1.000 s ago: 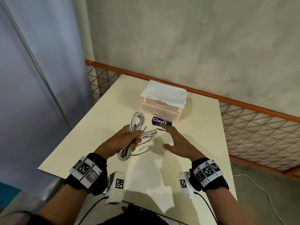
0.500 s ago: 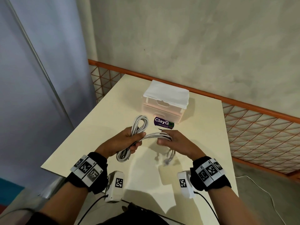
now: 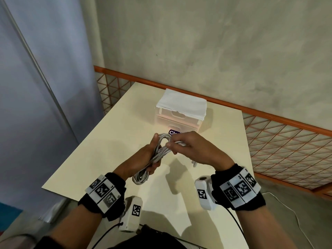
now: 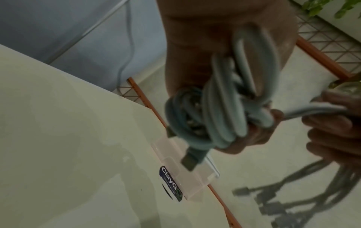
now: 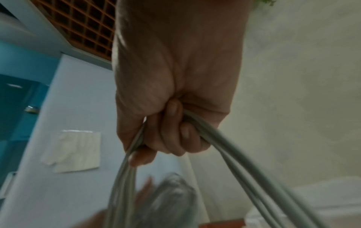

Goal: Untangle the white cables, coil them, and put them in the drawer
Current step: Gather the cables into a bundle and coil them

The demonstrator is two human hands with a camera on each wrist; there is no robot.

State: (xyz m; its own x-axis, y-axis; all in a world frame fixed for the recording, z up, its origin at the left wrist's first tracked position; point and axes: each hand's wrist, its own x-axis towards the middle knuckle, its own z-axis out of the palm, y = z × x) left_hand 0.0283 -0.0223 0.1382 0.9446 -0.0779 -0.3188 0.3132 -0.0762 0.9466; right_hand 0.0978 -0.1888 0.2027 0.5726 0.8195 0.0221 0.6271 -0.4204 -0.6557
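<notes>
A bundle of white cables [image 3: 158,153] is held above the table. My left hand [image 3: 143,159] grips the coiled bundle [image 4: 224,111] around its middle, with a plug end [image 4: 189,162] sticking out below. My right hand [image 3: 190,148] grips the loose strands [image 5: 224,138] next to the left hand's fingers, drawing them across the top of the coil. Loose cable ends [image 3: 195,163] hang below the right hand. The small translucent drawer unit [image 3: 177,117] stands at the far side of the table, drawers closed, with a white cloth [image 3: 181,105] on top.
A purple labelled sticker [image 3: 173,132] lies on the cream table [image 3: 107,141] right in front of the drawer unit, partly hidden by my hands. An orange mesh railing [image 3: 287,141] runs behind and to the right of the table. A blue partition [image 3: 36,87] stands on the left.
My right hand, open a second ago, took hold of the loose strands and carried them up and left to the top of the coil. Both hands rose a little.
</notes>
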